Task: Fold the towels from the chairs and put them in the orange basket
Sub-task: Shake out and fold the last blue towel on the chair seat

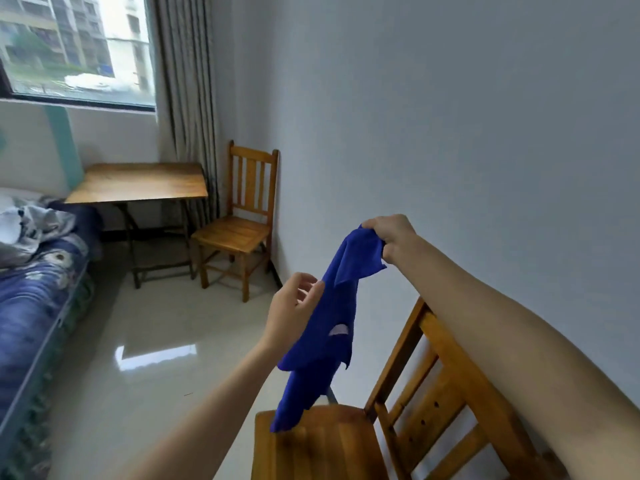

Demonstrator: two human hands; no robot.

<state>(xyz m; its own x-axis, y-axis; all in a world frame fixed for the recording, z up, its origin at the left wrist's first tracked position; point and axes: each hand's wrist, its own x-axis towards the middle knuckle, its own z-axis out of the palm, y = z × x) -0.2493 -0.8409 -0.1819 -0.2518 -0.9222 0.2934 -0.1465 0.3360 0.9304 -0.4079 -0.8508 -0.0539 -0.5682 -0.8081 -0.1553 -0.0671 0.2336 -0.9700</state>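
Our right hand (pixel 389 237) gripped a bunched top corner of the blue towel (pixel 329 323). The towel hung limp in the air, its lower end trailing to the seat of the near chair (pixel 346 445). Our left hand (pixel 294 308) was half-curled at the towel's side edge; we could not tell whether it pinched it. We judged the cloth light, soft and floppy, best taken by two corners. A pale tag (pixel 338 330) showed no legible writing.

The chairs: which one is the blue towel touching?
The near chair at the bottom right: the lower end of the blue towel hangs down onto its seat. The far chair beside the table stands well away from it.
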